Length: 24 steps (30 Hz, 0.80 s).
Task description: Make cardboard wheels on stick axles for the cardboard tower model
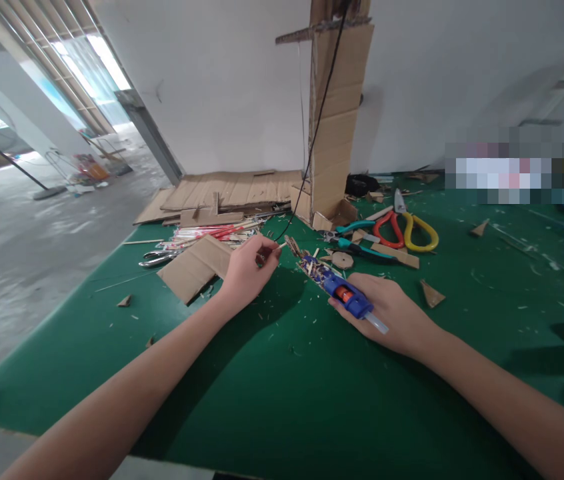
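Note:
My right hand (pixel 382 307) is wrapped round a blue glue gun (pixel 349 293) with a clear glue stick (pixel 377 323) jutting from its back end. Bits of wood and debris cling to the gun's front half. Its nozzle end points toward my left hand (pixel 249 270), which pinches a thin, pale wooden stick (pixel 281 247) between thumb and fingers. The stick's tip is close to the nozzle; whether they touch I cannot tell. A folded piece of cardboard (pixel 195 267) lies beside my left hand, partly covered by it.
Scissors with red and yellow handles (pixel 419 230) and teal-handled pliers (pixel 367 251) lie right of a cardboard post (pixel 339 120). Behind my left hand are wrapped stick packets (pixel 202 235) and metal pliers (pixel 157 257). A black cord (pixel 315 133) hangs down. Scraps dot the green tabletop (pixel 272 400).

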Tool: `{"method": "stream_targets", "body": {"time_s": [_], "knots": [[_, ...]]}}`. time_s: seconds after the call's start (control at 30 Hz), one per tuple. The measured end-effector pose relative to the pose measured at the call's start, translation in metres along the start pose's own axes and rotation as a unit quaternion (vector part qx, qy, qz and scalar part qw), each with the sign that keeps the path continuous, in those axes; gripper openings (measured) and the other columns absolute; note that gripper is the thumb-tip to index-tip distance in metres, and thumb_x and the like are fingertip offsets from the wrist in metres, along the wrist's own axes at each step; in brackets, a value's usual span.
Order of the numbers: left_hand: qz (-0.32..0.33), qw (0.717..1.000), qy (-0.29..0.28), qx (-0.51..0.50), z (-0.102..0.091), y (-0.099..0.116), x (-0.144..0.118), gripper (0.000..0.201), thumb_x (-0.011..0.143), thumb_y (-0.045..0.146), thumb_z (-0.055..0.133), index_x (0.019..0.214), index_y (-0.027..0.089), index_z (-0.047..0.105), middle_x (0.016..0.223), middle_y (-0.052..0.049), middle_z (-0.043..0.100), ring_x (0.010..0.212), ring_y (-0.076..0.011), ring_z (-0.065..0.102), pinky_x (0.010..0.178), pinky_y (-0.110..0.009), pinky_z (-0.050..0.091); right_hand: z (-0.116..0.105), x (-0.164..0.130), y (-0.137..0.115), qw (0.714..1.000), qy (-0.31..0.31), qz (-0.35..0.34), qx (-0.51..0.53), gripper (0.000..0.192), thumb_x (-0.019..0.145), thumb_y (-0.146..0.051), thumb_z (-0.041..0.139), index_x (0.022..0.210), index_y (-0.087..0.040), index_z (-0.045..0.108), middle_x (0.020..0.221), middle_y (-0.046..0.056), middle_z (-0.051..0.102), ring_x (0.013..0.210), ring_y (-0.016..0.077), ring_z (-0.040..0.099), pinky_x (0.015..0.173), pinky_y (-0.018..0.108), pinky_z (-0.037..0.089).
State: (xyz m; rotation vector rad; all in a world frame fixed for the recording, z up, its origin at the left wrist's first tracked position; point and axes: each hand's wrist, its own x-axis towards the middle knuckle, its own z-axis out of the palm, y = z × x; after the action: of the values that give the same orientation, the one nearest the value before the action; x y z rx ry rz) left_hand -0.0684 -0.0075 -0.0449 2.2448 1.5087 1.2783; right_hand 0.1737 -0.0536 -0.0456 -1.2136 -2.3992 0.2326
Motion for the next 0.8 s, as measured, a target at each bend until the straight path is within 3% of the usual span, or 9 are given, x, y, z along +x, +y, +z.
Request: {"method": "stream_targets", "body": {"time_s": [0.37,0.53,0.8], "knots": [[-0.002,1.000,-0.007,0.010,0.0003,-0.0008,-0.0001,0.006,0.080,0.023,0.054,0.078,0.018,0.058,0.071,0.000,0.060,0.059,-0.0103,0.053,0.056,-0.023,0.046,-0.0016,-0.0009,-0.0009,1.000,-0.006,0.006,0.008,0.012,0.079,-0.025,0.053,0.073,-0.021,0.044,0.066,0.001,0.053,0.059,0.0158,0.052,0.054,0.026,0.037],[0.009,1.000,-0.006,0.015,0.0011,-0.0015,0.0000,0.005,0.080,0.021,0.055,0.078,0.019,0.058,0.070,0.000,0.059,0.059,-0.0097,0.053,0.057,-0.022,0.045,-0.0013,-0.0013,-0.0014,0.998,0.031,0.009,0.056,0.012,0.081,-0.030,0.054,0.079,-0.020,0.048,0.072,0.002,0.057,0.063,0.0164,0.054,0.055,0.026,0.040],[0.026,1.000,-0.009,0.010,0.0029,-0.0046,-0.0009,0.005,0.080,0.020,0.054,0.077,0.019,0.058,0.072,0.001,0.059,0.062,-0.0094,0.054,0.059,-0.021,0.045,-0.0029,-0.0009,-0.0042,0.995,0.040,0.010,0.095,0.011,0.080,-0.028,0.057,0.085,-0.019,0.051,0.079,0.004,0.059,0.067,0.0169,0.057,0.058,0.027,0.042]]}}
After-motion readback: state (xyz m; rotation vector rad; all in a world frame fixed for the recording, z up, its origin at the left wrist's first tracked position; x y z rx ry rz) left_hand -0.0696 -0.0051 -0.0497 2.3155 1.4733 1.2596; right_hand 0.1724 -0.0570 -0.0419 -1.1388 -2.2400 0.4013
